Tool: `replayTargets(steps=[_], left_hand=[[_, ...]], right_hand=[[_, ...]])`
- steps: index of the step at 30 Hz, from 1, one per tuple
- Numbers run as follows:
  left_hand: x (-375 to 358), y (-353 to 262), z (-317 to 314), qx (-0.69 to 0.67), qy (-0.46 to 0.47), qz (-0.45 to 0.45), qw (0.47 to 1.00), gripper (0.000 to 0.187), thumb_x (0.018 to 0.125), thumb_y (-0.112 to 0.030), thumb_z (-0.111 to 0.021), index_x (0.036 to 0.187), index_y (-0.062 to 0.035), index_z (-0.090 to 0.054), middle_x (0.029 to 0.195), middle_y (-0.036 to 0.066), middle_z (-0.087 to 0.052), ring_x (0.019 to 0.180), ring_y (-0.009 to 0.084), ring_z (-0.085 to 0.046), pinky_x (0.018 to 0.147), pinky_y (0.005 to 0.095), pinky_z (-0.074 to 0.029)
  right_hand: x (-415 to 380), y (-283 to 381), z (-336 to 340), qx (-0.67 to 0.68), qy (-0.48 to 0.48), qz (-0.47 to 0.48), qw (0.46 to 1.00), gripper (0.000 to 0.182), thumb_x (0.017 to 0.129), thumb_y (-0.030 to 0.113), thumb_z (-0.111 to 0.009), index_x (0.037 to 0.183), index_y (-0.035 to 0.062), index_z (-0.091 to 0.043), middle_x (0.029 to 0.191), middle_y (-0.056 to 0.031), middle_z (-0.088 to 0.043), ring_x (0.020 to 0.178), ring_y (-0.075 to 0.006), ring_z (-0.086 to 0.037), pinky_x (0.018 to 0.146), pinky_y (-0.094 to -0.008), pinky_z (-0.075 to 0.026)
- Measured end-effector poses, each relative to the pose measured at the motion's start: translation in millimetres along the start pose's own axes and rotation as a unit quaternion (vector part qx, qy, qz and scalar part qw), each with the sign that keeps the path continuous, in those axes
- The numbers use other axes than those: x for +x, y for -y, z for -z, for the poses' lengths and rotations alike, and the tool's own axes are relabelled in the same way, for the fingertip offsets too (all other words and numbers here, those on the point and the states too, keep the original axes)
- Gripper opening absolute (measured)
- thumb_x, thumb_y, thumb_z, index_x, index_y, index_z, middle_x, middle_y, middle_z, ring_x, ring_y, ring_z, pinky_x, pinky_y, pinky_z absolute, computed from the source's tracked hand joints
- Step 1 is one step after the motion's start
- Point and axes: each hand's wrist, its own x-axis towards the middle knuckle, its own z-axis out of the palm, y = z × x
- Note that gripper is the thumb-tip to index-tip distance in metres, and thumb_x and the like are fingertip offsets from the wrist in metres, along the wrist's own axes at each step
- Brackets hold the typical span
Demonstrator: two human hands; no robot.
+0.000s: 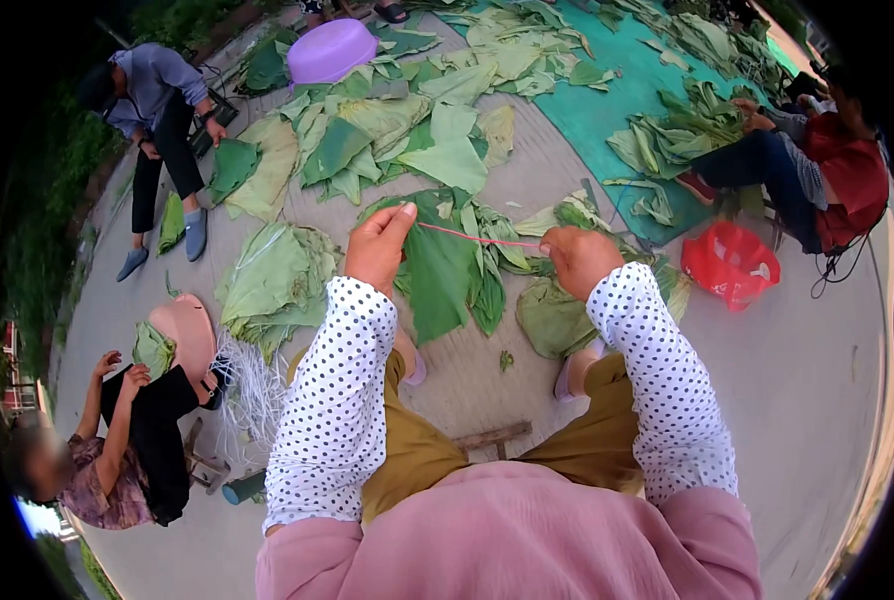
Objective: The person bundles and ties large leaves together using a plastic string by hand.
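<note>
A thin pink string [482, 239] is stretched nearly level between my two hands. My left hand [377, 248] pinches one end between thumb and finger, its thumb tip over the edge of a large green leaf [437, 275]. Closed around the other end is my right hand [580, 260], fingers curled inward. Below and between the hands hang more folded leaves [488, 290], beside the large one. On the ground under my right hand lies a rounded leaf bundle [555, 318].
A stack of flat leaves [272, 280] lies left of my feet, near white strings [250, 385] and a pink basin [182, 330]. A red plastic bag [732, 265] sits right. Seated people [167, 95] work around me. Leaves spread ahead by a purple basin [332, 50].
</note>
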Motion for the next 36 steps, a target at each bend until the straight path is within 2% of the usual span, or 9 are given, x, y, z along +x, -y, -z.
replayTargets(steps=[5,9,12,13,14,16,19,22,36], left_hand=[[0.5,2.6,-4.0,-0.003,-0.01,0.005,1.0,0.027,0.089,-0.027,-0.068,0.102,-0.0032,-0.069,0.079,-0.004,-0.061,0.066,0.0037,-0.049,0.058,0.0218,-0.039],[2.7,7.0,-8.2,0.038,0.0,-0.051,0.998,0.031,0.089,-0.028,-0.067,0.102,0.0006,-0.068,0.079,-0.003,-0.061,0.068,0.0061,-0.052,0.063,0.0233,-0.043],[10.3,11.9,-6.0,0.137,-0.01,-0.149,0.979,0.03,0.085,-0.027,-0.068,0.097,0.0011,-0.069,0.092,0.015,-0.064,0.082,0.0204,-0.062,0.076,0.032,-0.048],[4.9,3.4,-7.3,0.137,-0.012,-0.118,0.983,0.033,0.083,-0.027,-0.069,0.101,0.0006,-0.068,0.097,0.016,-0.064,0.086,0.0225,-0.063,0.08,0.0325,-0.05],[11.4,12.6,-8.6,0.118,0.0,-0.14,0.983,0.036,0.085,-0.024,-0.069,0.111,0.0004,-0.064,0.099,0.01,-0.067,0.088,0.0163,-0.062,0.081,0.0309,-0.05],[15.7,17.9,-12.0,0.144,0.004,-0.16,0.977,0.036,0.082,-0.017,-0.068,0.114,-0.0004,-0.063,0.107,0.013,-0.065,0.095,0.0208,-0.063,0.087,0.0337,-0.05],[11.9,12.6,-16.2,0.157,-0.044,-0.176,0.971,0.032,0.079,-0.007,-0.064,0.111,-0.001,-0.064,0.103,0.014,-0.064,0.095,0.0212,-0.063,0.086,0.0335,-0.05],[19.8,21.5,-17.4,0.124,-0.053,-0.157,0.978,0.031,0.079,-0.008,-0.065,0.109,-0.0014,-0.064,0.101,0.012,-0.065,0.093,0.0214,-0.064,0.084,0.0336,-0.05],[15.4,23.1,-16.5,0.194,-0.138,-0.214,0.947,0.029,0.076,-0.008,-0.069,0.103,-0.0008,-0.065,0.101,0.017,-0.062,0.089,0.0303,-0.062,0.079,0.0372,-0.05]], right_hand=[[-2.1,-1.6,0.3,-0.006,0.003,0.002,1.0,0.011,0.088,0.012,-0.057,0.094,0.0046,-0.063,0.083,-0.0189,-0.063,0.077,-0.0393,-0.061,0.068,-0.0458,-0.048],[-3.3,-4.0,1.4,0.002,-0.031,0.027,0.999,0.011,0.088,0.012,-0.057,0.092,0.0038,-0.063,0.083,-0.0189,-0.062,0.079,-0.0396,-0.06,0.069,-0.0456,-0.048],[0.9,-9.2,-1.7,0.033,-0.026,0.035,0.999,0.007,0.086,0.01,-0.059,0.087,0.0042,-0.062,0.08,-0.0196,-0.062,0.074,-0.0402,-0.061,0.064,-0.0461,-0.048],[1.2,-13.5,-1.5,0.05,-0.014,0.038,0.998,0.006,0.087,0.008,-0.058,0.089,0.0039,-0.062,0.08,-0.0198,-0.062,0.075,-0.0404,-0.061,0.065,-0.0449,-0.048],[0.8,-14.5,-1.5,0.032,-0.025,0.041,0.998,0.007,0.088,0.005,-0.056,0.09,0.0031,-0.062,0.08,-0.0209,-0.061,0.077,-0.0406,-0.061,0.066,-0.0435,-0.047],[1.7,-17.7,1.5,0.042,-0.022,0.056,0.997,0.007,0.088,0.005,-0.055,0.088,0.0011,-0.061,0.078,-0.0219,-0.06,0.074,-0.0398,-0.06,0.065,-0.0412,-0.046],[4.2,-26.4,-3.3,0.079,0.011,0.016,0.997,0.009,0.089,0.006,-0.054,0.087,-0.0005,-0.06,0.076,-0.0218,-0.057,0.069,-0.038,-0.058,0.063,-0.0401,-0.045],[5.8,-16.1,-1.8,0.057,-0.013,0.072,0.996,0.009,0.09,0.006,-0.053,0.087,-0.001,-0.059,0.074,-0.0211,-0.056,0.066,-0.0366,-0.055,0.061,-0.0402,-0.044],[10.0,-8.4,-7.2,0.071,-0.006,0.06,0.996,0.011,0.091,0.007,-0.053,0.086,-0.0006,-0.059,0.069,-0.0172,-0.054,0.057,-0.0285,-0.053,0.057,-0.0369,-0.043]])
